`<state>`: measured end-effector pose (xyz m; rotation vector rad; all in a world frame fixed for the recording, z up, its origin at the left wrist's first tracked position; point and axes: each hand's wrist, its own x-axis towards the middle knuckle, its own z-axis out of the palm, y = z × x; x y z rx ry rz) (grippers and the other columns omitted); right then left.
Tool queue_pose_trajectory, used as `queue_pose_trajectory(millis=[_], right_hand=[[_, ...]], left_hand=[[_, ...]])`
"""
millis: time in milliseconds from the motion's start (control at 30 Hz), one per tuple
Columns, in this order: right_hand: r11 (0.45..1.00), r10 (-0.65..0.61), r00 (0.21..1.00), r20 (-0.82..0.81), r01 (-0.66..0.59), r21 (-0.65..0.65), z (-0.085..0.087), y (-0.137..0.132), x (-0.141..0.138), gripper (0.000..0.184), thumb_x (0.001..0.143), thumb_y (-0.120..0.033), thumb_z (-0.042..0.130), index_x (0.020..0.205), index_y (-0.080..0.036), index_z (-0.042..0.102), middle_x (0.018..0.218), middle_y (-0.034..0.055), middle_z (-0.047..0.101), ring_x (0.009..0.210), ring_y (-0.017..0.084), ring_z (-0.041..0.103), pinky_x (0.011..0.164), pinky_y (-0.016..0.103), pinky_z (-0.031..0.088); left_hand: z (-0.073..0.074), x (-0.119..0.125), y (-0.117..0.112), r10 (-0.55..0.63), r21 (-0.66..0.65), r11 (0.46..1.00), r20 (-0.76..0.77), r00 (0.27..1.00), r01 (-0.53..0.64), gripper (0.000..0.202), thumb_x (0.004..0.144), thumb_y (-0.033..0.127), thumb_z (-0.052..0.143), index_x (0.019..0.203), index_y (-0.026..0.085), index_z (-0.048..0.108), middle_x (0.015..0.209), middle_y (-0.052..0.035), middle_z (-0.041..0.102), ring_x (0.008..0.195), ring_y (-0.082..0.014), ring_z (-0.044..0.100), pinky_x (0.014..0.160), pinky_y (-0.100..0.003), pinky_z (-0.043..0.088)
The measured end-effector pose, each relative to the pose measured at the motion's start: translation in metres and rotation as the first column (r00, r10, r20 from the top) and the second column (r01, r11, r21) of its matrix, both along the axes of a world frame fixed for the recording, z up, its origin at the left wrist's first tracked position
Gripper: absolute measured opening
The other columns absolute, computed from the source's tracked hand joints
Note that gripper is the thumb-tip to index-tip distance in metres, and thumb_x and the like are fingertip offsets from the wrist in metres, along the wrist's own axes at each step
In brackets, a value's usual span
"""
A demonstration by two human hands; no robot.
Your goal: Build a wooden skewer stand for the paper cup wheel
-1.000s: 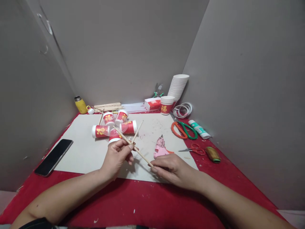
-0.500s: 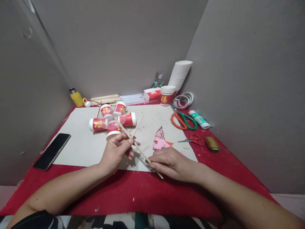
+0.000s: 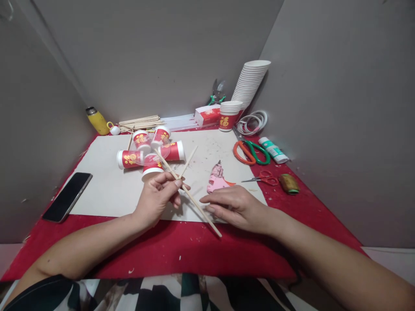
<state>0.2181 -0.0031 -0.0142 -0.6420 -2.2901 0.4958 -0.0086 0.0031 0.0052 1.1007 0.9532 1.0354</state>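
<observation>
My left hand [image 3: 162, 192] pinches two thin wooden sticks [image 3: 197, 208] where they cross, above the front of the pale board. The longer stick slants down to the right, and the shorter one points up to the right. Just right of the long stick, my right hand [image 3: 235, 207] has its fingers apart and holds nothing. A pink glue gun [image 3: 215, 181] lies directly beyond that hand, its lower part hidden by it. Behind my left hand, several red and white paper cups [image 3: 173, 151] lie in a ring, joined around a clear round piece.
A black phone [image 3: 68, 196] lies at the left. At the right are orange-and-green scissors [image 3: 254, 153], small red scissors [image 3: 264, 178], a thread spool [image 3: 289, 184] and a teal-white tube [image 3: 273, 150]. Stacked cups [image 3: 249, 82], wooden sticks [image 3: 139, 123] and a yellow bottle [image 3: 97, 120] stand along the back.
My right hand has let go of the long stick and its fingers have opened, slightly right of it. The left hand keeps its pinch on the crossing. The whole view has shifted slightly.
</observation>
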Motion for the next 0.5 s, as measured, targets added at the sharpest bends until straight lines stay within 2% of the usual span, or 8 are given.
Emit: queue_pose_trajectory(millis=[267,500], right_hand=[[0.999,-0.049,0.999,0.013,0.049,-0.005,-0.0012,0.0008,0.0010,0.020,0.095,-0.022,0.053,0.101,-0.015,0.070,0.080,0.0076,0.076,0.067,0.013,0.070,0.065,0.021,0.052],[0.999,-0.053,0.998,0.025,0.053,-0.007,-0.0011,0.0013,0.0014,0.018,0.094,-0.021,0.054,0.099,-0.014,0.071,0.079,0.0073,0.076,0.067,0.013,0.070,0.062,0.021,0.050]], left_hand=[[-0.0001,0.0017,-0.0002,0.020,-0.021,1.000,-0.015,1.000,-0.020,0.021,0.081,0.032,0.071,0.083,0.013,0.061,0.077,-0.0037,0.072,0.043,-0.0046,0.053,0.043,-0.016,0.045],[-0.0039,0.0018,0.0011,0.002,-0.021,1.000,-0.012,1.000,-0.002,0.022,0.081,0.033,0.072,0.084,0.013,0.062,0.073,-0.0024,0.071,0.043,-0.0052,0.053,0.043,-0.017,0.045]])
